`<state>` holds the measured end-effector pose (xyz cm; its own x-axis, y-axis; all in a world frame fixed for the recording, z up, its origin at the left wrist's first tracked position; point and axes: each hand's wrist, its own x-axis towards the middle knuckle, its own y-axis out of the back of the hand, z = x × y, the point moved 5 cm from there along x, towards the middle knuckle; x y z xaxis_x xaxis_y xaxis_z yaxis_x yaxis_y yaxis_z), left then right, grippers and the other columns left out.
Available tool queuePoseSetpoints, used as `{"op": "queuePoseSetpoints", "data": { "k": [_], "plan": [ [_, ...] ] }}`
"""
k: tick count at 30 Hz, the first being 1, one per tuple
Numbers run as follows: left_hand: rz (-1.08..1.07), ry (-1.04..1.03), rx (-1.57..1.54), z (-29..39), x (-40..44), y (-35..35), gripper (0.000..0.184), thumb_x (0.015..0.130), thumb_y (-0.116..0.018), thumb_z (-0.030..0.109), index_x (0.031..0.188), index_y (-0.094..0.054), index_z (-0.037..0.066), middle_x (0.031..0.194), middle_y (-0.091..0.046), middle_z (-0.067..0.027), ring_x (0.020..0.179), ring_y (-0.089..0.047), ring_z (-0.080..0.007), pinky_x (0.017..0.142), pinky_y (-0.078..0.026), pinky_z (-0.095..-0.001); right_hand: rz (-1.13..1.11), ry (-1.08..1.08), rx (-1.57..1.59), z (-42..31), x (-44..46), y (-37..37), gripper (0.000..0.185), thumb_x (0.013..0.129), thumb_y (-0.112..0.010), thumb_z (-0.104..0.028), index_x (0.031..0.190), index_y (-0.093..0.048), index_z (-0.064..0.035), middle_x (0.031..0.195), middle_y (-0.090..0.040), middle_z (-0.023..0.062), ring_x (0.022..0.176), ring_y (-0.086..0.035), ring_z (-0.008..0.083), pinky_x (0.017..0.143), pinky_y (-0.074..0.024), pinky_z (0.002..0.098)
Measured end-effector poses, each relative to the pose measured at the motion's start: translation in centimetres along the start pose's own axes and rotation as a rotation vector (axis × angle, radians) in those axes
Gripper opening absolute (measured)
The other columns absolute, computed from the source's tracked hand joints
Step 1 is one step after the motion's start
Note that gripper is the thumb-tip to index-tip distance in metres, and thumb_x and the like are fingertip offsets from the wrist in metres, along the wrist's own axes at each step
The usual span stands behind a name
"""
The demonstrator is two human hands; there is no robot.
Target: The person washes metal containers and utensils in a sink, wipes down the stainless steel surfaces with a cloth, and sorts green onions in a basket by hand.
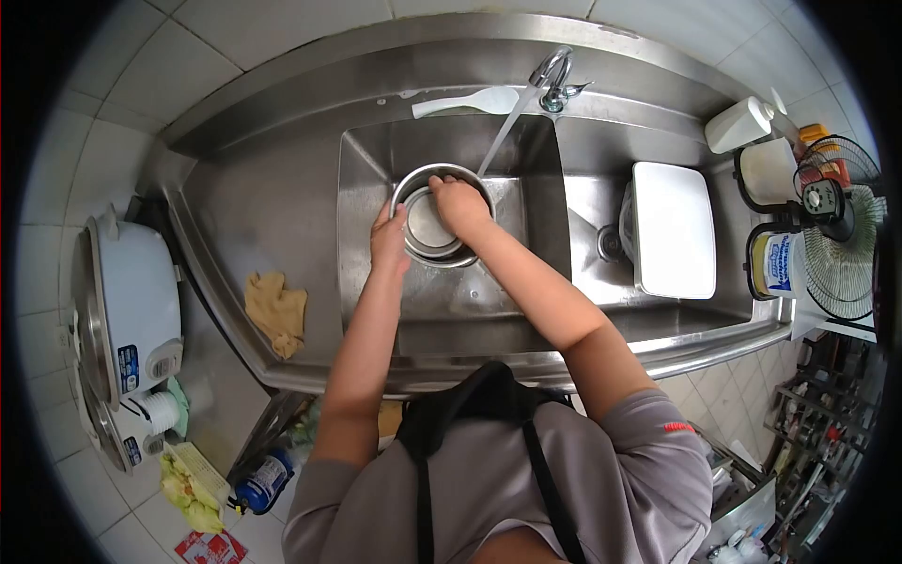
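Note:
A round stainless steel pot is held over the left sink basin, its opening facing up toward me. My left hand grips the pot's left side, thumb at the rim and fingers around the outside. My right hand reaches into the pot over its right rim. Its fingers are bent and close together against the far inner wall, and whatever lies under them is hidden. Water pours from the faucet in a slanting stream, falling by the pot's upper right edge.
A white rice paddle lies on the back ledge. A tan cloth rests on the left drainboard. In the right basin stands a white rectangular container. Bottles and a fan are at right, a large cooker at left.

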<state>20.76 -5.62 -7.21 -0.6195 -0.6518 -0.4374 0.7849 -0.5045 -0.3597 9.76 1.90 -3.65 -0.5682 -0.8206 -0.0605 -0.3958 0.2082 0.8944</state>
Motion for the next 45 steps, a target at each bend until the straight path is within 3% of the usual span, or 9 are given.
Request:
{"op": "queuePoseSetpoints", "data": {
  "k": [7, 11, 14, 20, 26, 32, 35, 43, 45],
  "plan": [
    [0.013, 0.102, 0.000, -1.4, 3.2, -3.0, 0.029, 0.089, -0.038, 0.005, 0.116, -0.049, 0.003, 0.105, -0.056, -0.0103, 0.096, -0.053, -0.0188, 0.083, -0.041, -0.0295, 0.384, 0.107, 0.246, 4.9, 0.8, 1.3, 0.024, 0.076, -0.053, -0.007, 0.098, -0.056, 0.0021, 0.095, -0.059, 0.0189, 0.086, -0.057, 0.0331, 0.075, -0.0467, 0.0364],
    [-0.008, 0.083, 0.013, -2.8, 5.3, -4.0, 0.029, 0.088, -0.037, 0.006, 0.115, -0.049, 0.004, 0.105, -0.056, -0.0108, 0.095, -0.054, -0.0209, 0.080, -0.043, -0.0333, 0.159, -0.350, 0.909, 11.1, 3.6, 2.4, 0.016, 0.071, -0.053, 0.001, 0.083, -0.063, 0.0016, 0.072, -0.063, 0.0154, 0.063, -0.063, 0.0217, 0.056, -0.0506, 0.0306],
    [0.030, 0.116, 0.007, -4.4, 7.4, -4.2, 0.030, 0.087, -0.040, 0.006, 0.115, -0.051, 0.007, 0.105, -0.056, -0.0104, 0.095, -0.053, -0.0199, 0.080, -0.043, -0.0331, -0.081, -0.342, 1.286, 11.0, 4.8, 2.8, 0.012, 0.072, -0.052, 0.003, 0.079, -0.062, 0.0021, 0.068, -0.061, 0.0118, 0.061, -0.062, 0.0185, 0.054, -0.0513, 0.0286],
    [-0.062, 0.129, 0.075, -5.8, 9.0, -6.8, 0.032, 0.084, -0.045, 0.006, 0.115, -0.053, 0.007, 0.102, -0.057, -0.0089, 0.089, -0.055, -0.0187, 0.077, -0.044, -0.0312, -0.215, -0.235, 1.351, 9.8, 5.3, 4.9, 0.016, 0.079, -0.049, 0.003, 0.094, -0.056, 0.0042, 0.079, -0.061, 0.0120, 0.074, -0.062, 0.0218, 0.068, -0.0536, 0.0308],
    [-0.108, 0.165, 0.057, -7.8, 11.0, -9.7, 0.034, 0.080, -0.048, 0.002, 0.114, -0.053, 0.004, 0.100, -0.057, -0.0103, 0.087, -0.056, -0.0198, 0.077, -0.045, -0.0315, -0.358, -0.313, 1.312, 9.9, 4.2, 6.5, 0.020, 0.079, -0.043, 0.002, 0.094, -0.056, 0.0026, 0.082, -0.061, 0.0125, 0.080, -0.061, 0.0199, 0.071, -0.0518, 0.0303],
    [-0.149, 0.157, -0.062, -6.2, 9.8, -10.3, 0.031, 0.084, -0.047, 0.007, 0.114, -0.053, 0.005, 0.105, -0.055, -0.0110, 0.093, -0.054, -0.0211, 0.080, -0.044, -0.0344, -0.186, -0.048, 0.957, 10.6, 4.9, 5.0, 0.025, 0.073, -0.038, 0.004, 0.088, -0.058, 0.0038, 0.080, -0.060, 0.0111, 0.072, -0.059, 0.0179, 0.067, -0.0475, 0.0268],
    [-0.057, 0.137, 0.017, -4.9, 9.7, -9.3, 0.032, 0.085, -0.045, 0.007, 0.116, -0.052, 0.006, 0.110, -0.054, -0.0108, 0.097, -0.052, -0.0211, 0.082, -0.043, -0.0351, -0.020, -0.317, 1.225, 10.7, 4.6, 5.1, 0.022, 0.073, -0.040, 0.002, 0.084, -0.059, 0.0040, 0.080, -0.061, 0.0105, 0.071, -0.059, 0.0173, 0.065, -0.0469, 0.0265],
    [0.074, -0.117, 0.108, -1.6, 8.0, -8.7, 0.031, 0.086, -0.043, 0.005, 0.115, -0.053, 0.007, 0.110, -0.055, -0.0101, 0.098, -0.052, -0.0198, 0.084, -0.042, -0.0326, 0.166, -0.169, 0.083, 9.3, 2.5, 1.8, 0.033, 0.069, -0.065, -0.025, 0.097, -0.059, -0.0097, 0.094, -0.056, 0.0234, 0.087, -0.056, 0.0395, 0.076, -0.0469, 0.0390],
    [0.113, -0.231, 0.155, 0.1, 5.5, -9.9, 0.028, 0.085, -0.046, 0.006, 0.110, -0.058, 0.005, 0.110, -0.056, -0.0094, 0.097, -0.052, -0.0182, 0.084, -0.041, -0.0298, 0.005, -0.274, 0.272, 10.0, 2.5, -2.1, 0.070, 0.059, -0.075, -0.024, 0.119, -0.040, -0.0157, 0.115, -0.040, 0.0298, 0.098, -0.051, 0.0413, 0.084, -0.0437, 0.0400]
  ]
}}
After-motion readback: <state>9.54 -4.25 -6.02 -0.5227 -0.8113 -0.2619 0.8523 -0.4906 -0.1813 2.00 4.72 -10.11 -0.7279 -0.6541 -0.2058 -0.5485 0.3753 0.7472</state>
